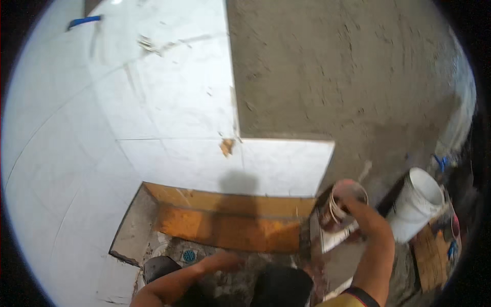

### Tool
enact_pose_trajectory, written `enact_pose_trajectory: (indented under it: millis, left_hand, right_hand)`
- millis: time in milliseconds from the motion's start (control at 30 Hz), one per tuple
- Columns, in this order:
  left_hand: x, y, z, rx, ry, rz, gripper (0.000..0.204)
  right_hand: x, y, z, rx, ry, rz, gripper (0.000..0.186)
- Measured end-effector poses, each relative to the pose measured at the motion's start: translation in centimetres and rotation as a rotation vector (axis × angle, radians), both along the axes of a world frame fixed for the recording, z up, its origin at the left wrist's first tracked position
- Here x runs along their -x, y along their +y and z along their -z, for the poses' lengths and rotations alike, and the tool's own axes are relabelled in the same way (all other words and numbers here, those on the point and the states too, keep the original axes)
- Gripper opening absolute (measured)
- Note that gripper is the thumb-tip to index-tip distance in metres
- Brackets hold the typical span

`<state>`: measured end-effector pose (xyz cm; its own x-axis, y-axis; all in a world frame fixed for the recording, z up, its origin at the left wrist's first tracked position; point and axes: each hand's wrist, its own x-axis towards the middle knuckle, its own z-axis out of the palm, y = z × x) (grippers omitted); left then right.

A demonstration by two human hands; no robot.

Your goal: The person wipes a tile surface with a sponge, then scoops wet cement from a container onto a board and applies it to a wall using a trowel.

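Two hands are showing in the head view. The right hand (349, 198) is sitting in the mouth of the small bucket (331, 219) at four o'clock; the rim is hiding its fingers, so nobody can be telling how far they are spread or whether they are gripping anything. The left hand (227, 262) is hovering near six o'clock, blurred above the floor; its finger spread and any hold are escaping sight.

The small bucket is standing on a pale slab (332, 243) and could be tipping if the forearm were pressing on its rim, spilling whatever it is holding. The big white bucket (406, 220), leaning between three and four o'clock, could be toppling if an elbow were bumping it. Loose bits could be falling into the drain (189, 256) at seven o'clock and clogging it.

By count, two buckets, one drain, one orange ledge (230, 230) at six o'clock, one brown board (429, 256) farther out at four and one blue object (84, 21) at ten are showing. Faint seams are keeping the white tiles (189, 92) from being counted surely.
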<state>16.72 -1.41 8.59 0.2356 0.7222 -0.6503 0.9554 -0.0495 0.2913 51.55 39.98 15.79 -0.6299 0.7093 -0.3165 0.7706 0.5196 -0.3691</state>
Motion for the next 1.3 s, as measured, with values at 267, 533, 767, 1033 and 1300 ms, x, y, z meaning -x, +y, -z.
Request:
enact_pose_trajectory:
  millis: [267,533,767,1033,1300]
  left_hand:
    - [0.9,2.9,1.5,-0.347,-0.222,0.068,0.029]
    - [-0.5,7.1,1.7,-0.445,-0.502,0.26,0.028]
    - [0.7,5.6,5.0,-0.39,-0.53,0.345,0.026]
    - [1.9,5.9,7.1,-0.431,-0.442,0.28,0.027]
    - [4.8,2.7,4.7,-0.55,-0.79,0.22,0.026]
  right_hand:
    - [0.0,2.1,-3.3,0.093,0.001,0.032,0.036]
    - [-1.1,5.9,0.0,-0.589,0.162,0.067,0.024]
    - [0.6,3.0,-3.0,-0.624,0.029,0.221,0.041]
    - [2.8,-3.4,-7.8,-0.605,0.034,0.508,0.056]
    - [7.1,-9.6,-26.9,-0.617,0.733,0.623,0.055]
